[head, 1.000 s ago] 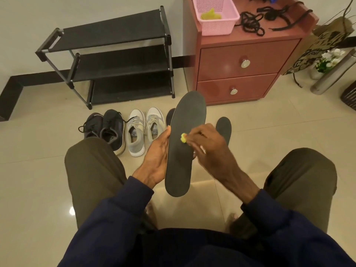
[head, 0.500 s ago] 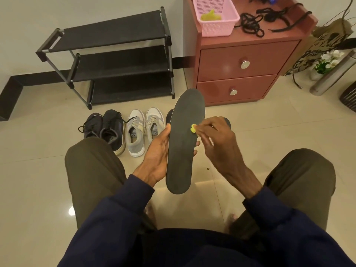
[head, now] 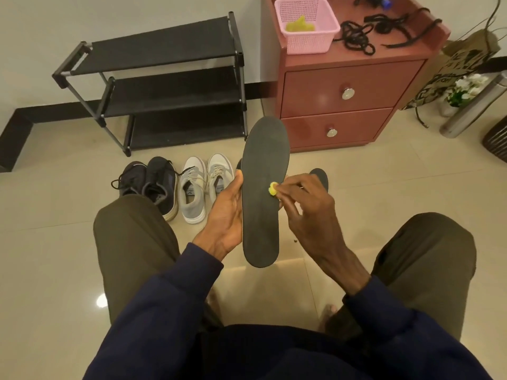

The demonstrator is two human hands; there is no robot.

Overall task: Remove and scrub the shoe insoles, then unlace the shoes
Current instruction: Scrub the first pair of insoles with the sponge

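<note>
A long black insole (head: 262, 193) stands upright between my knees. My left hand (head: 226, 215) grips its left edge from behind, thumb along the rim. My right hand (head: 304, 207) pinches a small yellow scrubber (head: 273, 188) and presses it against the insole's right side near the middle. On the floor beyond lie a pair of dark laced shoes (head: 152, 183) and a pair of white-grey laced shoes (head: 204, 185). Another black insole (head: 321, 176) lies on the floor behind my right hand, partly hidden.
A black shoe rack (head: 164, 86) stands at the back left. A red two-drawer cabinet (head: 343, 91) carries a pink basket (head: 307, 23) with yellow cloth and loose black laces (head: 362, 37). A paper bag, flowers and a metal cylinder stand at the right.
My right hand has slid the yellow scrubber up the insole and toward its right edge, then slightly back down. The left hand and insole have stayed nearly still.
</note>
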